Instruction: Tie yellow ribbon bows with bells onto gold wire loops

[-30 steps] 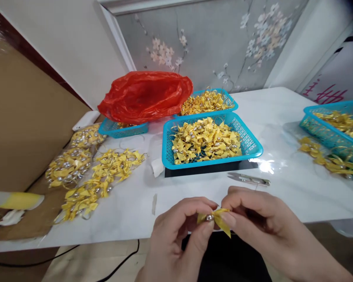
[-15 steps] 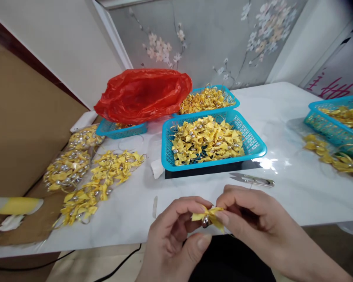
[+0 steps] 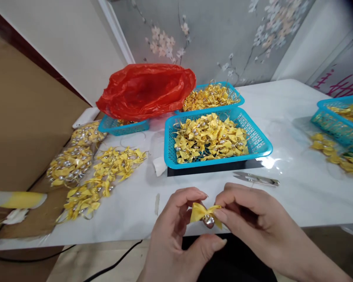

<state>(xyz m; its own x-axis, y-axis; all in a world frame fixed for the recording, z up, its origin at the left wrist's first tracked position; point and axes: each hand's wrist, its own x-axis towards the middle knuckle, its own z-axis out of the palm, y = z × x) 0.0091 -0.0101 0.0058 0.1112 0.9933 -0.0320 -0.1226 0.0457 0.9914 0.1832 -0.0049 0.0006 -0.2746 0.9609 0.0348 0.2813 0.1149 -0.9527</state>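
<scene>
Between thumb and fingers of my right hand point(image 3: 252, 219) a yellow ribbon bow point(image 3: 199, 212) is pinched by its right side. A shiny silver bell-like ball point(image 3: 208, 221) hangs at the bow's middle. My left hand point(image 3: 176, 235) curves around the bow's left side, thumb well apart from the fingers. Its fingertips are behind or close to the bow; whether they touch it I cannot tell. Just beyond my hands lies a pair of thread snips point(image 3: 257, 179) on the white table point(image 3: 299, 196).
A blue basket point(image 3: 219, 161) full of yellow bows stands ahead, with another basket point(image 3: 241, 102) behind it. A red plastic bag point(image 3: 147, 92) rests over a smaller basket point(image 3: 123, 128). Loose bows point(image 3: 105, 172) and bagged bows point(image 3: 70, 164) lie left; another basket point(image 3: 335, 117) stands right.
My left thumb and fingers have spread wider and eased away from the bow. The bow has turned to show its left loop and ball more fully. The view has shifted slightly.
</scene>
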